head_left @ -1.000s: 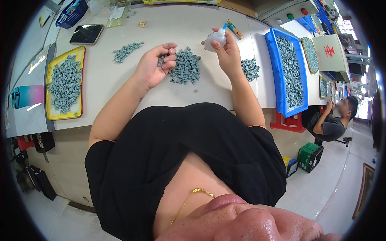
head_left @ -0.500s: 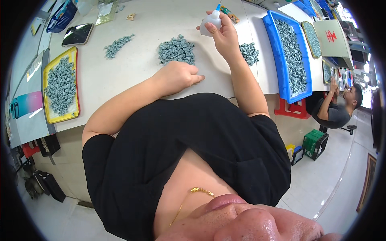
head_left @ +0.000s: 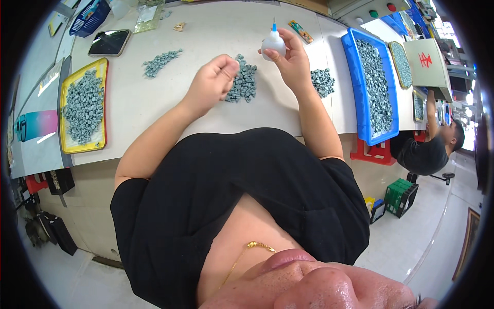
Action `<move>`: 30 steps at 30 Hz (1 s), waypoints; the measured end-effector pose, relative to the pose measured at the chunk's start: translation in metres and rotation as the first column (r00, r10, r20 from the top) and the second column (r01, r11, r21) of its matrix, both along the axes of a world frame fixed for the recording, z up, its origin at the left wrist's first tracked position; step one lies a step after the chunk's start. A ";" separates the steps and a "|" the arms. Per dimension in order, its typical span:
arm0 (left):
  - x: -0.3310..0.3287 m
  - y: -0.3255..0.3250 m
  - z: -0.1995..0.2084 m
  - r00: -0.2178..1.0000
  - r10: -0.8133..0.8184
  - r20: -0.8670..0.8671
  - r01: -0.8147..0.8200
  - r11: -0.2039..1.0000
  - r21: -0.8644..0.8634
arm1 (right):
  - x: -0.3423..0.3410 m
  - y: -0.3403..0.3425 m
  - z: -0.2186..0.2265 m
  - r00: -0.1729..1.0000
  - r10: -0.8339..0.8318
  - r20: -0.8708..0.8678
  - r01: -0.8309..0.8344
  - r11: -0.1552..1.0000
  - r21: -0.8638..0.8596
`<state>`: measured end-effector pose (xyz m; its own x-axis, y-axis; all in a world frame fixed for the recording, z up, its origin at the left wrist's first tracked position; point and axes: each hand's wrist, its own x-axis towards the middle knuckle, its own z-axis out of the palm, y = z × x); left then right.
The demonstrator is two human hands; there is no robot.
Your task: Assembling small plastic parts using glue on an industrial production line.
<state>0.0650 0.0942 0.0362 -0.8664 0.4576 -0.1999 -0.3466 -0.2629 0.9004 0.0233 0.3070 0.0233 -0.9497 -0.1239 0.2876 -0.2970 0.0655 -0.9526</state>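
Observation:
My right hand (head_left: 294,64) grips a small white squeeze bottle (head_left: 273,45) with a blue neck and a thin needle tip pointing up. Raised at the left edge of the middle pile of grey-green stone chips (head_left: 245,85), my left hand (head_left: 208,82) has its fingers curled together. It is slightly blurred, and anything between the fingertips is too small or hidden to make out. A smaller heap of the same chips (head_left: 322,83) lies just right of my right forearm. Farther left, a thin scatter of chips (head_left: 161,64) rests on the white table (head_left: 139,110).
A yellow tray of chips (head_left: 105,110) stands at the left, beside a teal-and-pink bottle (head_left: 40,125). Behind it lie a phone (head_left: 109,43) and a blue basket (head_left: 90,19). On the right sits a long blue bin of chips (head_left: 362,110). Another person (head_left: 424,152) works beyond it.
My left hand has risen from the table's near side to beside the middle pile, fingers curled. The squeeze bottle in my right hand has come slightly lower, its needle now showing.

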 end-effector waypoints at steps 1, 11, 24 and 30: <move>-0.001 -0.001 0.003 0.993 0.059 0.104 -0.069 0.993 0.096 | 0.001 -0.002 0.000 0.999 -0.018 -0.040 0.018 1.000 0.011; -0.016 -0.012 -0.007 0.897 0.071 0.436 -0.250 0.895 0.369 | 0.010 -0.010 0.020 0.913 -0.042 -0.406 0.235 0.868 0.437; -0.012 -0.008 -0.010 0.945 0.152 0.290 -0.226 0.943 0.242 | 0.010 -0.010 0.023 0.662 0.070 -0.746 0.563 0.611 0.557; -0.011 -0.008 -0.010 0.949 0.143 0.282 -0.212 0.949 0.234 | 0.012 -0.010 0.024 0.628 0.086 -0.773 0.602 0.576 0.553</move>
<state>0.0538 0.0867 0.0260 -0.8725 0.3668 -0.3229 -0.4836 -0.5528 0.6786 0.0355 0.2971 0.0473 -0.5294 -0.3870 0.7549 -0.6170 0.7864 -0.0296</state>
